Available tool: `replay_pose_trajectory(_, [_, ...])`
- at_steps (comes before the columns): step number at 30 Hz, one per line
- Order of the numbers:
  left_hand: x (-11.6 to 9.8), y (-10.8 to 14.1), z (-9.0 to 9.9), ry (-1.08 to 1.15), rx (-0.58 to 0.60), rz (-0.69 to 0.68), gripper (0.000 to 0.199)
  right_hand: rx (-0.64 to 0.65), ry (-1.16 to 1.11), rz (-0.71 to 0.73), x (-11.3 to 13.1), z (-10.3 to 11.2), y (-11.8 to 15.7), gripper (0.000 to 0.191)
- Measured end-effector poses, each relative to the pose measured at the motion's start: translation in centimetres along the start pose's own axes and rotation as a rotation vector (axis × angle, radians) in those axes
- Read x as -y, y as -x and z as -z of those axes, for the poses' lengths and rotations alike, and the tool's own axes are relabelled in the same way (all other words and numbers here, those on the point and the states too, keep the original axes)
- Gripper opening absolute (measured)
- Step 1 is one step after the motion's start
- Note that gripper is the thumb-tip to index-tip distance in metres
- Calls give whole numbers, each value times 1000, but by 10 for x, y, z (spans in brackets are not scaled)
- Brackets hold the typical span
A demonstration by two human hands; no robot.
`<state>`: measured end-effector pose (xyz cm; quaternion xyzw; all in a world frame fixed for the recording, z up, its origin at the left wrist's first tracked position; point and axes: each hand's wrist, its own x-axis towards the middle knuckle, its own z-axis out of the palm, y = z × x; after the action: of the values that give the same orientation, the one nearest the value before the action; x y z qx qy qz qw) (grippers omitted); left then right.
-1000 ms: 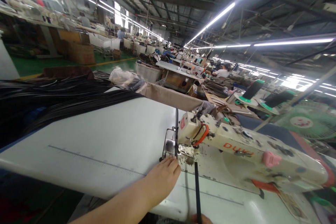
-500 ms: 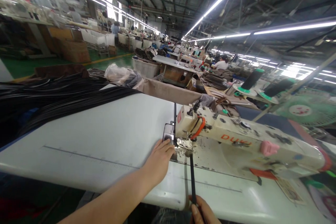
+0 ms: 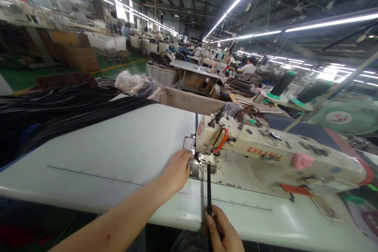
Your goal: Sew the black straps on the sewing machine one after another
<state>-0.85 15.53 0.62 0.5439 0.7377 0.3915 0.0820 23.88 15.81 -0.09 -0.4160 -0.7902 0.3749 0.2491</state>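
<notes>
A sewing machine (image 3: 251, 145) with a cream head stands on the pale worktable (image 3: 118, 145). A narrow black strap (image 3: 209, 189) runs from the needle area toward me; another length sticks up behind the machine head. My right hand (image 3: 223, 230) is closed around the strap at the table's front edge, thumb on top. My left hand (image 3: 177, 169) lies at the left of the presser foot (image 3: 203, 158), fingers extended and slightly bent, tips at the metal plate. Whether these fingertips touch the strap is hidden.
Many black strips (image 3: 73, 116) are heaped at the table's left. Two black thread cones (image 3: 283, 84) and a green fan (image 3: 339, 116) stand at the right. A fabric-lined bin (image 3: 186, 100) sits behind the table. Beyond, a person (image 3: 249, 66) sits among other machines.
My right hand has moved slightly forward and left with the strap, which now runs straighter into the machine. My left hand has shifted a little forward, its fingers more bent.
</notes>
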Motion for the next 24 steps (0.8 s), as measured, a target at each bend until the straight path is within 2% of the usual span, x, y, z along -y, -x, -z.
replay_pose_trajectory(3, [8,-23,4,-57,45,34,39,-19,5,16,2,-6,-2,71])
replay_pose_trajectory(6, [16,-51,5,-98,108,50,39,41,6,37,7,-12,-3,73])
replay_pose_trajectory(12, [29,-98,-3,-114,185,57,52,59,49,105,13,-19,-11,57])
replay_pose_trajectory(17, [28,-114,-7,-92,189,31,59,166,103,63,25,-11,-25,51])
replay_pose_trajectory(20, [28,-118,-9,-82,170,39,63,170,113,40,33,-9,-32,49])
replay_pose_trajectory(24, [32,-122,-8,-71,161,66,50,153,100,28,38,-11,-37,47])
